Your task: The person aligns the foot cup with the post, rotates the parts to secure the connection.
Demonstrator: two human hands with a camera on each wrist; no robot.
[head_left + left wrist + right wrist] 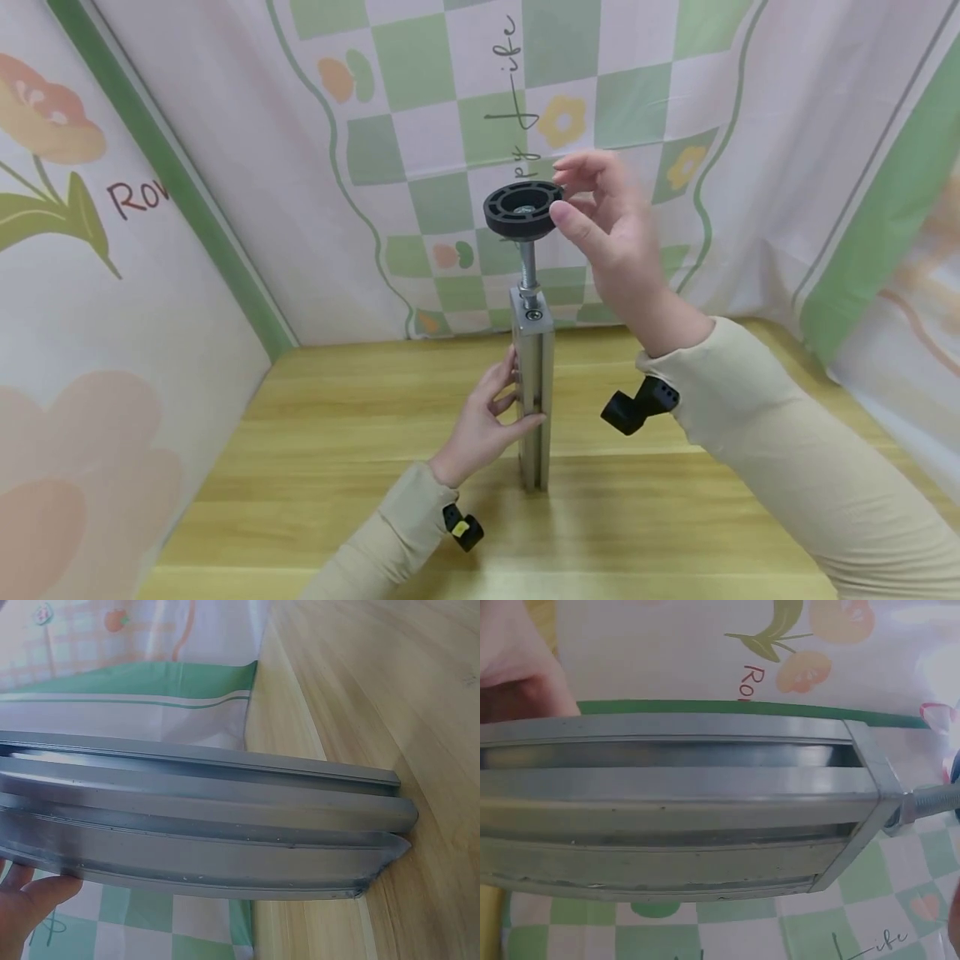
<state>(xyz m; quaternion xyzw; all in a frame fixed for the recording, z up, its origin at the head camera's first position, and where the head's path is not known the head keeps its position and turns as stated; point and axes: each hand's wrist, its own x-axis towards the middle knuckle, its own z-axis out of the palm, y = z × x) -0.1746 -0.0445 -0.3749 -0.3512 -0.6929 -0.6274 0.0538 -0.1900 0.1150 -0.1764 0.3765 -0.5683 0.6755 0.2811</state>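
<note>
A silver aluminium profile bar (pixel 534 392) stands upright on the wooden table. On its top end plate sits a levelling foot, its threaded bolt (pixel 528 265) rising to a round black disc (pixel 517 218) turned upward. My left hand (pixel 483 421) holds the bar partway down, thumb on the near face and fingers at the left side. In the left wrist view the bar's slotted lower end (pixel 360 825) is against the wood. My right hand (pixel 611 225) is at the disc's right rim, thumb tip overlapping the edge and fingers loosely bent behind it.
The wooden tabletop (pixel 337 433) spreads around the bar. Behind it hangs a green and white checked cloth (pixel 420 100), with a printed curtain (pixel 90 317) on the left and another (pixel 885 275) on the right. Black camera mounts (pixel 637 406) sit on both wrists.
</note>
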